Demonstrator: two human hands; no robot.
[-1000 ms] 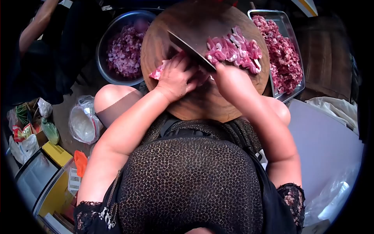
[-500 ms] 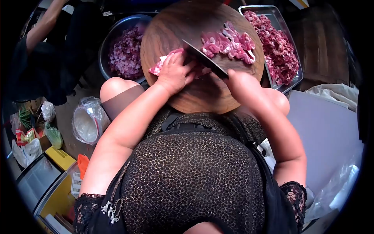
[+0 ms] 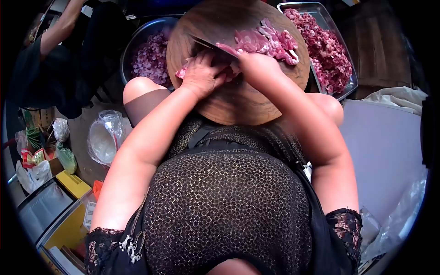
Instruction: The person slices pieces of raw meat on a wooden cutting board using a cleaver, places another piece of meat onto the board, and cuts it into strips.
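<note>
On the round wooden chopping board (image 3: 238, 107), my left hand (image 3: 200, 77) presses down on a piece of raw meat (image 3: 181, 72), its fingers curled over it and hiding most of it. My right hand (image 3: 259, 68) is closed round the handle of a kitchen knife (image 3: 208, 44). The dark blade points up and left, just beyond my left fingers, with a strip of pink meat beside it. Sliced meat (image 3: 270, 41) lies spread on the board beyond my right hand. The knife's cutting edge is hard to make out.
Left of the board stands a metal bowl (image 3: 125, 64) of chopped meat; on the right, a metal tray (image 3: 352, 87) holds more. A plastic-lined bucket (image 3: 101, 143) and bagged goods (image 3: 66, 158) are at lower left. Another person's arm (image 3: 62, 27) shows at upper left.
My right hand and the knife have moved left and up across the board, towards my left hand. My left hand stays on the meat. The view has shifted slightly.
</note>
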